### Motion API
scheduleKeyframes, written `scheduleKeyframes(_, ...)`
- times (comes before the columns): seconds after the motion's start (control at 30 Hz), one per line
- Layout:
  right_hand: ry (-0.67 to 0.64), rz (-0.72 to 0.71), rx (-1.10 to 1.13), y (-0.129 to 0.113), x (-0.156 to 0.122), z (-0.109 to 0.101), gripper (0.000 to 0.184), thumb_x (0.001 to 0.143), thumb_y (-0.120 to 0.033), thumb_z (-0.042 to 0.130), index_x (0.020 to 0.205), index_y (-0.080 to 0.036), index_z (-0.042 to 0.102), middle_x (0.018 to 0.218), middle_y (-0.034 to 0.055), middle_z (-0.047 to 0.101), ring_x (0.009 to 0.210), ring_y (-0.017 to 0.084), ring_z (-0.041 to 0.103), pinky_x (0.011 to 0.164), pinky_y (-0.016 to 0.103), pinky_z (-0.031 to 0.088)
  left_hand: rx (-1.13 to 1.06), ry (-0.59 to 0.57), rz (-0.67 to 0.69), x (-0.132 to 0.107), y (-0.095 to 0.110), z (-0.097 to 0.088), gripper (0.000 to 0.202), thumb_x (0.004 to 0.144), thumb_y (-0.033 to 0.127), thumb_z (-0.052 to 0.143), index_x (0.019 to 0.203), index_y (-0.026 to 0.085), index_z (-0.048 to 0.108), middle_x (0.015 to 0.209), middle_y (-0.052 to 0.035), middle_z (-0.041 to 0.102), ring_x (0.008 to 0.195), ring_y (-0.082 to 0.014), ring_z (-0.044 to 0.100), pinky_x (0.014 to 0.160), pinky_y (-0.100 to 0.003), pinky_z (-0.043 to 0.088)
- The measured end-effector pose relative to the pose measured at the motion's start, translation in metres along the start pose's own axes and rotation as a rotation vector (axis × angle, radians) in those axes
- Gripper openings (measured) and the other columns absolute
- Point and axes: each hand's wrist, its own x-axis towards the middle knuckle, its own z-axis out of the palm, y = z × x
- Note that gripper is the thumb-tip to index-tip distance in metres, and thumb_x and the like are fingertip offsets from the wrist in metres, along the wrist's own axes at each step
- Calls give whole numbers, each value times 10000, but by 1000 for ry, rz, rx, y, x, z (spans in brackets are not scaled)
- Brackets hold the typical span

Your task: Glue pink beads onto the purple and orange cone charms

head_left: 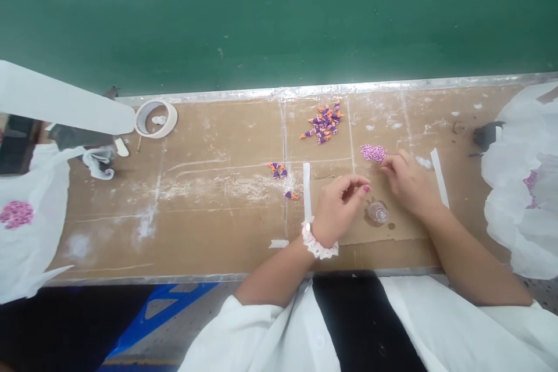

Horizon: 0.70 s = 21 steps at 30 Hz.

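White plastic sheet [30, 256] at far left, bearing a patch of pink speckled granules [16, 214]; roll of cream masking tape [156, 118] on a cardboard-covered bench [174, 244]; small heap of purple-and-orange pointed pieces [278, 170], with a larger heap [322, 123] further along and one loose piece [290, 195]; white paper strip [307, 192] taped down just beside the left hand [337, 206], which wears a white frilled scrunchie [319, 244], its fingertips pinched together, any held item too small to tell; small clear round cup [377, 212], contents unclear, below and between both hands; pink speckled heap [374, 153] just beside the loosely spread fingers [394, 165] of the right hand [410, 183], apparently not touching; second white paper strip [440, 177]; crumpled white plastic sheet [518, 186] at far right
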Motion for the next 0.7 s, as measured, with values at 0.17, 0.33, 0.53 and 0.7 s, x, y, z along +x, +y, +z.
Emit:
scheduleKeyframes(0.17, 3, -94, 353, -24, -9, -19, 89, 935, -150, 447, 888, -225, 453, 794, 13, 466, 710, 160, 465, 629, 295, 388, -118, -72, -54, -3, 2, 1, 188, 827, 340, 615, 875, 176, 694, 787, -35, 686, 665, -117, 547, 631, -248, 436)
scheduleKeyframes(0.33, -45, -147, 498, -35, -15, -23, 87, 942, -151, 426, 907, -223, 461, 815, 22, 458, 721, 158, 480, 626, 295, 408, -316, -190, -181, -3, 5, 2, 240, 783, 377, 665, 834, 145, 695, 778, -47, 693, 688, -120, 597, 645, -241, 484)
scheduleKeyframes(0.53, -21, -157, 524, -36, -16, -25, 127, 916, -105, 466, 933, -226, 500, 811, 23, 499, 720, 151, 505, 620, 293, 435, -429, -268, -206, -1, 8, -1, 177, 777, 314, 670, 778, 137, 673, 728, -38, 681, 665, -109, 614, 641, -229, 500)
scheduleKeyframes(0.7, 2, -150, 599, -42, -21, -25, 188, 886, -80, 514, 969, -247, 542, 805, 18, 566, 730, 156, 562, 622, 301, 476, -577, -291, -211, -2, 9, 3, 264, 742, 387, 704, 732, 141, 609, 668, -17, 623, 638, -109, 606, 628, -243, 506)
